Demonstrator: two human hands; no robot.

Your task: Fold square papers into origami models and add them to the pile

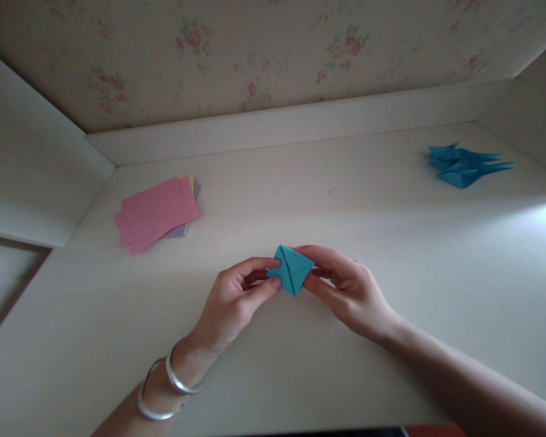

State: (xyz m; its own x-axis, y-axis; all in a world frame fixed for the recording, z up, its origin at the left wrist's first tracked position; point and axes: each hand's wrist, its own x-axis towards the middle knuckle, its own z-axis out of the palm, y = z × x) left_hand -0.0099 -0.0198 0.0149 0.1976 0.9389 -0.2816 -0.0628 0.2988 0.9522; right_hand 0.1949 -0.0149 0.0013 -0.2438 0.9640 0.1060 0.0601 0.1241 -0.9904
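A small folded piece of blue paper [295, 271] is held between both hands over the white tabletop. It has a diamond-like outline, with a dark crease or gap running down it left of its middle. My left hand [236, 294] pinches its left corner between thumb and fingers. On the other side, my right hand [346, 285] grips the right edges, thumb below and fingers above, the fingertips partly hidden behind the paper. Two silver bangles [177, 373] circle my left wrist.
Pink paper sheets [159, 212] lie stacked at the left, with yellow and purple sheets showing beneath. Several folded blue paper shapes [464, 167] with pointed ends sit at the back right. A white ledge [282, 130] and floral wall [264, 54] bound the table [273, 364] behind.
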